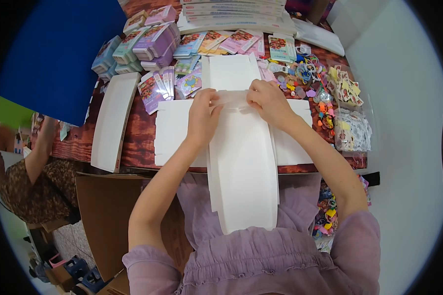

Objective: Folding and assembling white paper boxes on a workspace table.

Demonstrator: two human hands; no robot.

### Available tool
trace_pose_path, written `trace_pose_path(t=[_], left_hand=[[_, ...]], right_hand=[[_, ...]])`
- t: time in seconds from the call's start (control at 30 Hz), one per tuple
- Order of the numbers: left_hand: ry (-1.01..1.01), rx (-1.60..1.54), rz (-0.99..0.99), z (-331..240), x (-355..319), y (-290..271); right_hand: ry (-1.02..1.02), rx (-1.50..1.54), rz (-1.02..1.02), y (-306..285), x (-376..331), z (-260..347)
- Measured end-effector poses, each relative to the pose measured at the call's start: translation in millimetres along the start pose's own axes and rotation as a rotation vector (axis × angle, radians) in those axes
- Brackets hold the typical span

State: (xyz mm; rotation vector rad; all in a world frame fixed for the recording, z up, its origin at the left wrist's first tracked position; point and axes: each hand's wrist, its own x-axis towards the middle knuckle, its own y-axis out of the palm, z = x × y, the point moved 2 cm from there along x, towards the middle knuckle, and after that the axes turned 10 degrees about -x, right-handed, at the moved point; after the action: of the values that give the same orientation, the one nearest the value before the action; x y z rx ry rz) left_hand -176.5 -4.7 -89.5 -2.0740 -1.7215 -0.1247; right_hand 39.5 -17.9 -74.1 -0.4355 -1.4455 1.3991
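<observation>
Head view, looking down on the work. My left hand (203,115) and my right hand (267,102) meet over a flat white cardboard blank (241,162) that lies on the dark red tabletop (138,132) and hangs off its near edge over my lap. The fingers of both hands are closed in a pinch on a strip of clear film (233,98) stretched between them, just above the fold where the long middle panel meets the side wings. I judge the strip is held taut from both ends so that it lies flat across the board; whether it already touches the board, I cannot tell.

A second white blank (114,120) lies lengthwise to the left, apart from the first, within reach. Beyond my hands, small flat packs in lilac, pink and pale blue (155,39) are spread and partly stacked, each with a pictured front; a few stand fanned on edge (158,84) just left of the blank. A stack of flat white boards (236,12) sits at the far edge. To the right, loose bright trinkets (307,73) and yellow and white cards in clear bags (347,108) crowd the corner. A blue panel (54,54) stands at far left, above another person's arm (39,157).
</observation>
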Motion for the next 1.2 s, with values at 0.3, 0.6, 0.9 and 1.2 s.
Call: trace_pose_path(t=[0.3,0.6,0.9,1.2], left_hand=[[0.192,0.211,-0.076,6,-24,2],[0.395,0.467,0.060,-12,-13,-2],[0.226,0.415,0.069,-16,-12,-4],[-0.114,0.140,-0.066,-10,-9,-8]], right_hand=[[0.049,0.145,0.005,7,0,-7],[-0.198,-0.179,-0.091,8,-2,5],[-0.321,-0.262,-0.140,-1,-5,22],[0.020,0.042,-0.132,-9,-16,22]])
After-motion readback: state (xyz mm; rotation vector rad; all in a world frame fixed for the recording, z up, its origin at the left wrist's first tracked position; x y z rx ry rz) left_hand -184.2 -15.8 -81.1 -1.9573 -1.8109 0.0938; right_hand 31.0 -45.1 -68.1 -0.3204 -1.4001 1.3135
